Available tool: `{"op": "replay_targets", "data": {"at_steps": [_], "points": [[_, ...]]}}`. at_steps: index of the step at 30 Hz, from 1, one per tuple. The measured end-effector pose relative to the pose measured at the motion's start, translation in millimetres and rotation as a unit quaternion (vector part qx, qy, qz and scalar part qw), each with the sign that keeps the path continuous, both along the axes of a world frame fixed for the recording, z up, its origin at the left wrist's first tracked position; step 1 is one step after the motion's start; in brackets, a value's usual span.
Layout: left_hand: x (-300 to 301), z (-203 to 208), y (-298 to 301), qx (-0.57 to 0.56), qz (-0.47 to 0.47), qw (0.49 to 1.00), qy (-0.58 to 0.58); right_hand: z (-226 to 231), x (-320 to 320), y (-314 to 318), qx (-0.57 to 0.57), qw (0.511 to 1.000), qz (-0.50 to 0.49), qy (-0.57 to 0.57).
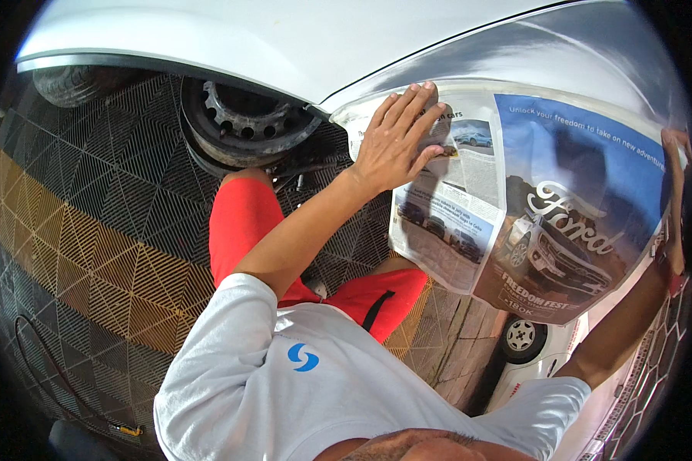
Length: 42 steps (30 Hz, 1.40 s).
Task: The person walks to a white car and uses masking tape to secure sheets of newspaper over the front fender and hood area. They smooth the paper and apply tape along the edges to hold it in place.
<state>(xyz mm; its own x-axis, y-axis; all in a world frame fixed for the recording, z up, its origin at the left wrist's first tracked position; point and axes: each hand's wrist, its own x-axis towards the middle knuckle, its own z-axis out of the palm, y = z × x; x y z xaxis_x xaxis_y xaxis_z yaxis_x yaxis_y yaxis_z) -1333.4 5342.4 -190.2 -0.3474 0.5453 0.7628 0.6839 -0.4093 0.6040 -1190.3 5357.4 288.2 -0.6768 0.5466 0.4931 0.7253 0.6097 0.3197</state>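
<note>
A spread newspaper sheet (451,180) hangs along the lower edge of a car's body panel, with a pale strip, apparently masking tape, along its top edge (469,87). My left hand (402,138) lies flat on the upper left of the paper, fingers stretched out and thumb apart. At the far right my right hand (675,150) is at the paper's side edge and seems to pinch it; its fingers show only partly near the rim of the picture. Pictures of vehicles cover the right page. The paper's surface is creased and partly shaded.
Above is the white car body (231,34), beside a glossy grey panel (592,46). A black steel wheel (246,123) is under the arch, and a tyre (77,84) farther left. A thin hose (54,369) lies on the tiled floor (92,253). Another white vehicle (546,349) stands at lower right.
</note>
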Motion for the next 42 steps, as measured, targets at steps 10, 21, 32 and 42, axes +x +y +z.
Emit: {"op": "replay_targets", "data": {"at_steps": [10,21,32,42], "points": [[-5,15,-2,-0.02,-0.004,1.0,-0.007,21,19,0,-0.015,1.0,-0.014,0.022],[-3,20,-5,-0.012,-0.007,1.0,0.007,34,61,75,0.048,0.994,-0.067,-0.073],[-2,39,-6,0.006,-0.018,1.0,0.021,27,51,54,0.059,0.987,-0.122,-0.082],[-2,63,-6,0.022,-0.034,0.999,0.023,20,37,32,0.032,0.991,-0.118,-0.055]]}}
